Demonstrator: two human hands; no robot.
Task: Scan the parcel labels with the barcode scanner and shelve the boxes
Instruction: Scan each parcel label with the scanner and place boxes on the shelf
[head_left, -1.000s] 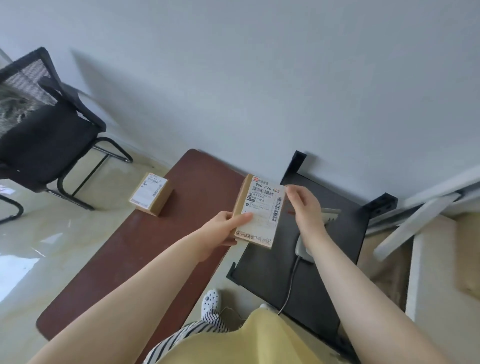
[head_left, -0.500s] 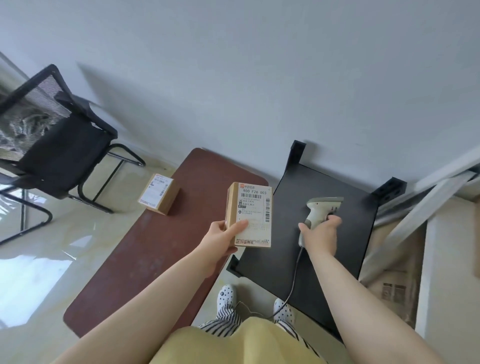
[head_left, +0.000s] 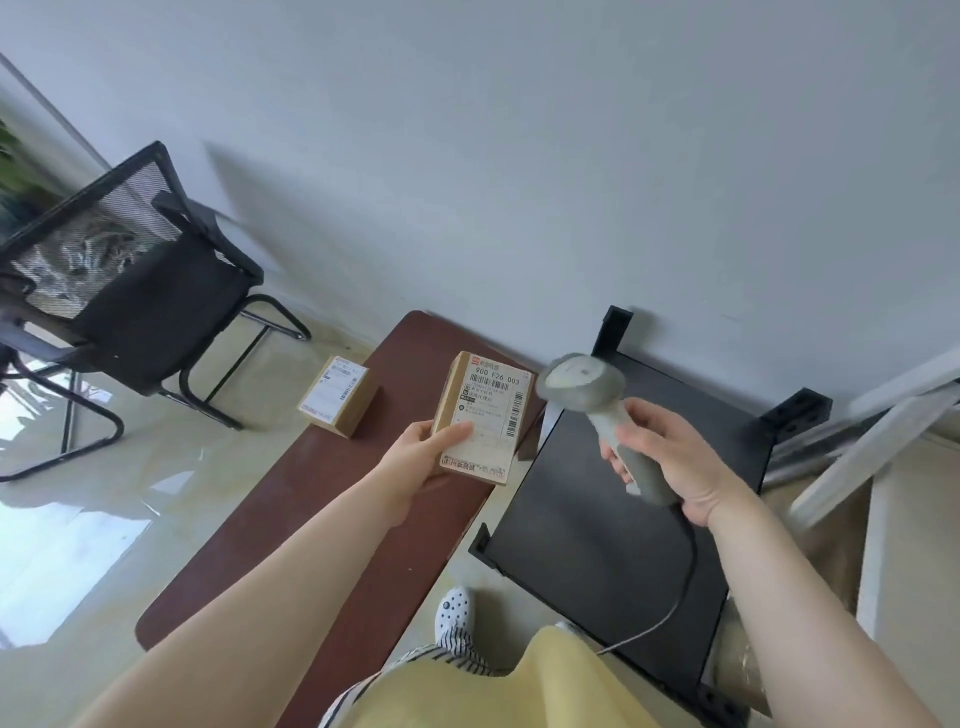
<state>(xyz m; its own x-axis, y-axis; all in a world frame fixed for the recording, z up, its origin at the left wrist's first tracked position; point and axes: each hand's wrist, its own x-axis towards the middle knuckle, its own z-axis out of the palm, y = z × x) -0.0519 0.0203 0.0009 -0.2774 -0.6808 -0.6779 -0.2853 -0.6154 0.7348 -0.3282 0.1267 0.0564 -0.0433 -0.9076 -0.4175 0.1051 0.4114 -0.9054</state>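
My left hand (head_left: 422, 451) grips a small brown parcel (head_left: 483, 415) by its lower left corner, thumb on the white label, which faces me with barcodes showing. My right hand (head_left: 667, 457) grips the handle of a grey barcode scanner (head_left: 597, 402), lifted above the black shelf top (head_left: 613, 545). The scanner's head sits just right of the parcel's top edge, and its cable hangs down toward my body. A second labelled parcel (head_left: 335, 396) lies on the left edge of the brown table (head_left: 322, 519).
A black mesh chair (head_left: 124, 291) stands on the glossy floor at left. White boards and metal bars (head_left: 872, 431) lean at the right beside the shelf. A grey wall runs close behind the table and shelf.
My right hand took hold of the scanner on the black shelf top and lifted it up beside the parcel. My left hand kept the parcel raised, label toward me.
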